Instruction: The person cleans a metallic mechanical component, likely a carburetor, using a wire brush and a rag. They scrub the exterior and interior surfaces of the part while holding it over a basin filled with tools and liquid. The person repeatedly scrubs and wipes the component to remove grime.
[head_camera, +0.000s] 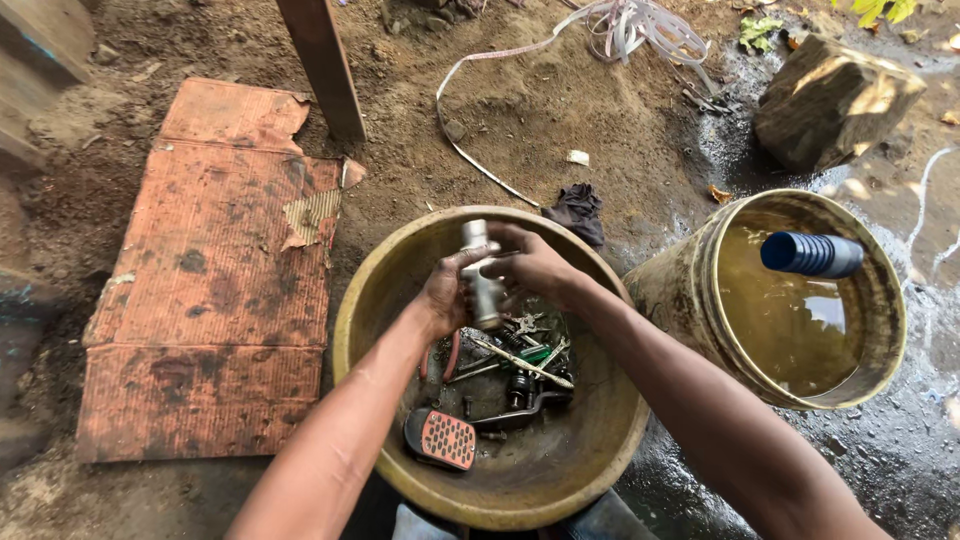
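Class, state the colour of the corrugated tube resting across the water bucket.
Blue, seen in the head view: the tube lies over the bucket rim.

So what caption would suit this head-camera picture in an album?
Both hands, left and right, grip a metal cylinder over a yellow basin of greasy parts.

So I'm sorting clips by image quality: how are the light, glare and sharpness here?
Head view: soft daylight, sun patches on the log; sky glare on the bucket's water; wide-angle bend at the edges; both hands and the metal cylinder sharp over the basin.
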